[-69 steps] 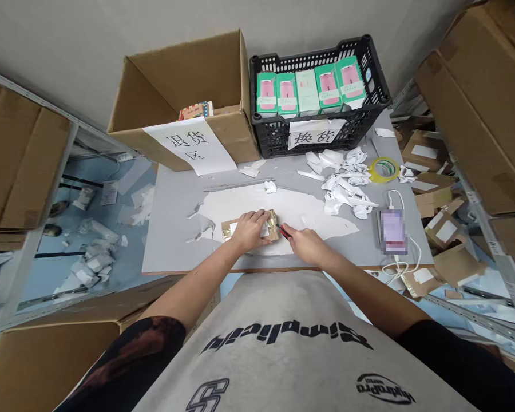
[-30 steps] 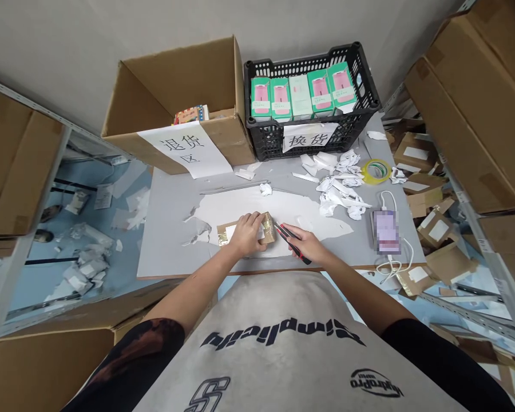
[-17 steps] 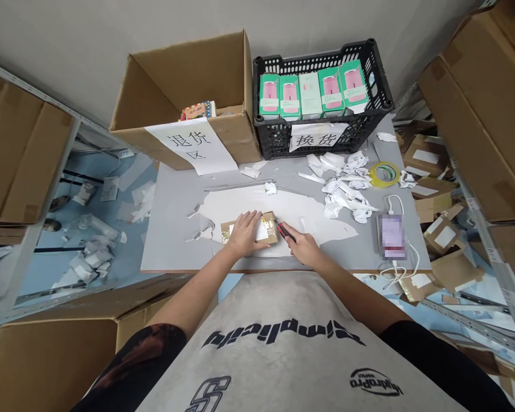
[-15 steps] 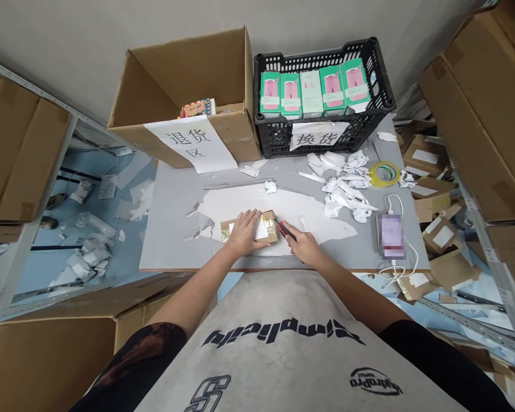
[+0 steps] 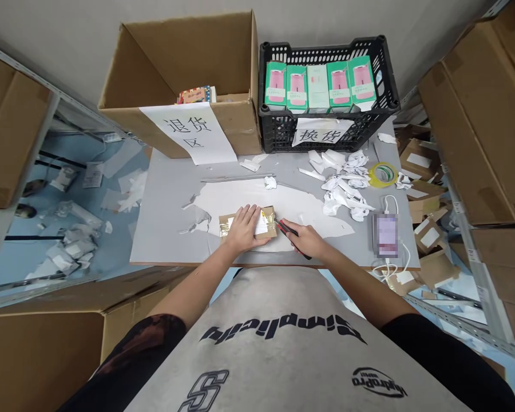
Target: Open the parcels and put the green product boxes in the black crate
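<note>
Head view, left hand (image 5: 243,230) flat on taped kraft parcel (image 5: 226,226), right hand (image 5: 304,240) gripping red-black utility knife (image 5: 284,228)

**Grey Shirt, Black Sleeves, Big Lettering!**

And look at this kit: a mottled grey shirt (image 5: 257,366) with "Simplicity" (image 5: 281,332) splashed across the chest in black letters (upside down from up here, naturally)! Below that, an outlined S emblem (image 5: 203,392) and an oval black badge (image 5: 380,383). The left sleeve (image 5: 129,357) is black with a rusty-red print, the right sleeve (image 5: 438,360) plain black, and the left hand (image 5: 242,230) and right hand (image 5: 306,240) are bare!
</note>
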Motion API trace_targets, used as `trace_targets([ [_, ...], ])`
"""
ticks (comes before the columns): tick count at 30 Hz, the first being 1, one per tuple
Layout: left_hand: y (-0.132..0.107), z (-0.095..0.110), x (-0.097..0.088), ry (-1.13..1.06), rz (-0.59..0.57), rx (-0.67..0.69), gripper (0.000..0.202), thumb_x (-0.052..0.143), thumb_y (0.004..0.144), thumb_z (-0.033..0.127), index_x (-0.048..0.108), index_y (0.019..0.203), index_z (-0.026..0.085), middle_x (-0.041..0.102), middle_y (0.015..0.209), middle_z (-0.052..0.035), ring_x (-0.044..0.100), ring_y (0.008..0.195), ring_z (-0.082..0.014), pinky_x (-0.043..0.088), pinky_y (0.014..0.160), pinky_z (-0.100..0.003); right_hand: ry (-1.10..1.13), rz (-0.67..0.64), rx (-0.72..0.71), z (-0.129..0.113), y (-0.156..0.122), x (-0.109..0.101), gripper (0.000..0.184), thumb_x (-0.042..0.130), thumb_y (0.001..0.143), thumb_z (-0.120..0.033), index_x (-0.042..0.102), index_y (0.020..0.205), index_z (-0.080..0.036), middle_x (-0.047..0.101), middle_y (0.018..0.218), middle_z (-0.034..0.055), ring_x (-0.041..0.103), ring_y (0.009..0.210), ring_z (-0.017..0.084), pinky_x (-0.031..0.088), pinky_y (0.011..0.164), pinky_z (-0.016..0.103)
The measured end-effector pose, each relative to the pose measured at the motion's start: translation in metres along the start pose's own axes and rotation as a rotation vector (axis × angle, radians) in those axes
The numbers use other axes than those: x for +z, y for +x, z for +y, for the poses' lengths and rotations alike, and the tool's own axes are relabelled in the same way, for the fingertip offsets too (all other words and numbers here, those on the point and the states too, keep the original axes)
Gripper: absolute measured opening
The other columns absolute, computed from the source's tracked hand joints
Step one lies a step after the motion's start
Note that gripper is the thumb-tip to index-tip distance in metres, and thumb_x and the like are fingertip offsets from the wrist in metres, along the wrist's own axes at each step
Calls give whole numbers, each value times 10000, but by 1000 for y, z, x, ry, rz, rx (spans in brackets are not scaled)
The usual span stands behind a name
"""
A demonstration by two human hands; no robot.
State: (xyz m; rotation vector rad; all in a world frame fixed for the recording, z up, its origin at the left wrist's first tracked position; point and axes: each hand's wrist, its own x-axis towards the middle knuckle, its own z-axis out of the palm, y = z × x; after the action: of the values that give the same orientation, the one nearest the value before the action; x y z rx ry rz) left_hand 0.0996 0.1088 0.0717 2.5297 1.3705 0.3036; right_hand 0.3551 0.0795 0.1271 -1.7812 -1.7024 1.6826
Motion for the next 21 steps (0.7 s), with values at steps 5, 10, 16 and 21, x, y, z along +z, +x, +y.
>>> trace_targets([
  [5, -1, 1, 2, 11, -1, 17, 1027, 583, 769, 712, 247, 1533, 115, 385, 1527, -198, 267, 1458, -392, 198, 1198, -568, -229, 50, -76, -2, 0, -2, 507, 475, 962, -278, 463, 1464, -343, 742, 887, 15, 643, 635, 160, 500, 713, 282],
  [10, 0, 1, 2, 3, -4, 6, 1037, 613, 745, 699, 246, 1536, 139, 384, 1530, -190, 302, 1435, -409, 221, 1180, -585, -529, 70, -123, -14, -1, 1, 536, 469, 965, -279, 411, 1497, -264, 747, 960, 95, 672, 840, 243, 459, 813, 315],
  [16, 0, -1, 4, 2, 13, 20, 1060, 626, 730, 702, 237, 1535, 132, 391, 1523, -198, 320, 1423, -410, 226, 1175, -583, -665, 39, -98, -21, -4, 8, 554, 407, 978, -273, 342, 1526, -226, 738, 925, 132, 680, 817, 266, 450, 758, 322],
  [21, 0, -2, 4, -6, 16, 30, 1067, 632, 729, 697, 233, 1537, 124, 396, 1519, -198, 335, 1409, -410, 233, 1174, -579, -629, 70, -63, -19, -4, 18, 562, 408, 980, -290, 330, 1533, -234, 731, 948, 150, 684, 830, 282, 448, 756, 332],
])
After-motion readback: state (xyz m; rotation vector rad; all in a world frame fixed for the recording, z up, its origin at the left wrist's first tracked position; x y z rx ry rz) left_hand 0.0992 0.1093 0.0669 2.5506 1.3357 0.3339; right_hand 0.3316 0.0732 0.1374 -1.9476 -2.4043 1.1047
